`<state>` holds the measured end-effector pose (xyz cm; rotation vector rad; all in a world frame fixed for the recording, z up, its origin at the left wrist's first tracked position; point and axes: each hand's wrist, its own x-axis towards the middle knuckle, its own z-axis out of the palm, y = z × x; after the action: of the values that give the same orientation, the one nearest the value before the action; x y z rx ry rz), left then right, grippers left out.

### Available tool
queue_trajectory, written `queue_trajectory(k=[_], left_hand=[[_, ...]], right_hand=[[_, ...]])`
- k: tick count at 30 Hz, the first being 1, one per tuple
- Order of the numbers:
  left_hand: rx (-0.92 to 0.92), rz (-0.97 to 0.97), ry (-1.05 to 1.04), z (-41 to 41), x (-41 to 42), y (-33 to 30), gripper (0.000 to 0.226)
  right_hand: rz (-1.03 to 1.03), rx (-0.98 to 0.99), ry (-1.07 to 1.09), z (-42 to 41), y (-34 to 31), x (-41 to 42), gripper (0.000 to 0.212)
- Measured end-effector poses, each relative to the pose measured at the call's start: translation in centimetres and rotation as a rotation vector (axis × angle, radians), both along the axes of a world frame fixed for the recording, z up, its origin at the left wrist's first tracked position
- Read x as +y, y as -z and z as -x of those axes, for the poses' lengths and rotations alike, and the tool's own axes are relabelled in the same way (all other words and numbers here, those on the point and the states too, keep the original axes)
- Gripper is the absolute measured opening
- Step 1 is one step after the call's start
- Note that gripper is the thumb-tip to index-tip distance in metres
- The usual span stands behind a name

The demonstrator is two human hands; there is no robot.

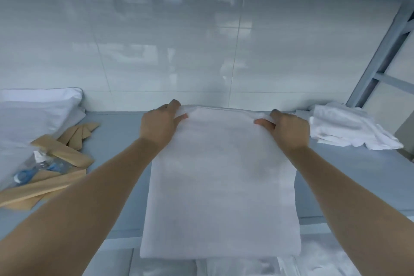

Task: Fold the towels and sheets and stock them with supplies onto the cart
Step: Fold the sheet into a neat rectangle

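Observation:
A long white towel lies lengthwise on the grey-blue bed surface, its near end hanging over the front edge. My left hand pinches the towel's far left corner between thumb and fingers. My right hand pinches the far right corner the same way. Both corners are lifted slightly off the surface near the white wall.
A heap of crumpled white towels lies at the right by the metal bed frame. At the left are a white pillow, tan cloths and clear water bottles with blue labels. More white linen shows below the front edge.

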<state>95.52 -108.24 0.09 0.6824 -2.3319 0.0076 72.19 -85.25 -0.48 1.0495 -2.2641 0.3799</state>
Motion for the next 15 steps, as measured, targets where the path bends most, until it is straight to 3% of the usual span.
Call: queue_trajectory(k=[4, 7, 11, 15], left_hand=[[-0.165, -0.181, -0.155, 5.8, -5.4, 8.7, 0.031], [-0.261, -0.408, -0.163, 6.8, -6.9, 16.0, 0.02], [-0.153, -0.466, -0.109, 6.2, -8.0, 18.9, 0.013], [-0.176, -0.412, -0.047, 6.1, -7.9, 18.6, 0.015]], right_hand=[[-0.292, -0.092, 0.098, 5.1, 8.5, -6.2, 0.053], [-0.462, -0.235, 0.055, 6.0, 16.0, -8.8, 0.039], [-0.314, -0.45, -0.049, 7.3, 18.6, -8.8, 0.035], [-0.367, -0.513, -0.143, 7.9, 17.6, -7.9, 0.03]])
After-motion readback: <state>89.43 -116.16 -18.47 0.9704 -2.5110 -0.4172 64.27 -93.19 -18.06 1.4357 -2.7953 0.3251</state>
